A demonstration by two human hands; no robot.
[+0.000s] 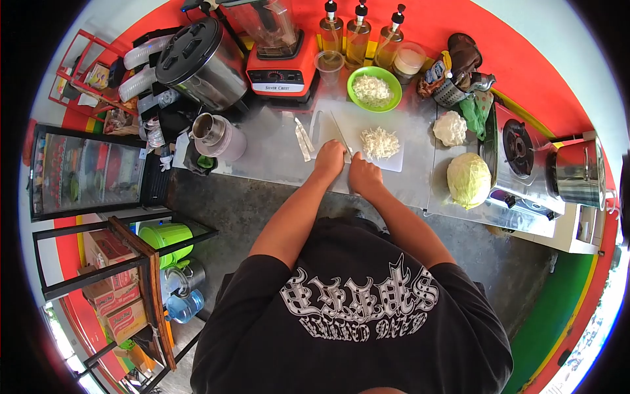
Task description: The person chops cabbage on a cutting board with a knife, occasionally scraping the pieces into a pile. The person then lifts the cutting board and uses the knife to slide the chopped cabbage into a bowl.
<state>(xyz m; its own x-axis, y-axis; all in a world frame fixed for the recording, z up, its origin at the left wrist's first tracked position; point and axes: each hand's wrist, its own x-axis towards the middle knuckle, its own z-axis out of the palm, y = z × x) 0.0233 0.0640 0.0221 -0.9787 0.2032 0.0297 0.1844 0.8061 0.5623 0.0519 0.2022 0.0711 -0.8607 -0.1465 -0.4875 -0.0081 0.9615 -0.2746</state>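
Note:
A knife [340, 129] points away from me over the white cutting board [394, 121], its handle end in my right hand [365, 175], which is closed around it. Just left of the blade, my left hand [330, 157] is closed with curled fingers at the board's near edge; anything inside it is hidden. Shredded cabbage [379, 144] lies in a pile to the right of the knife. Beyond the board, a green bowl [398, 92] contains more shreds. Pale strips [303, 139] rest on the table left of my left hand.
A whole cabbage [468, 180] and a white knotted bag [450, 129] sit to the right, before a gas stove [518, 148]. At the back stand a red blender [282, 72], pump bottles [358, 36] and a large steel pot [203, 65]. A metal jug [209, 129] stands at left.

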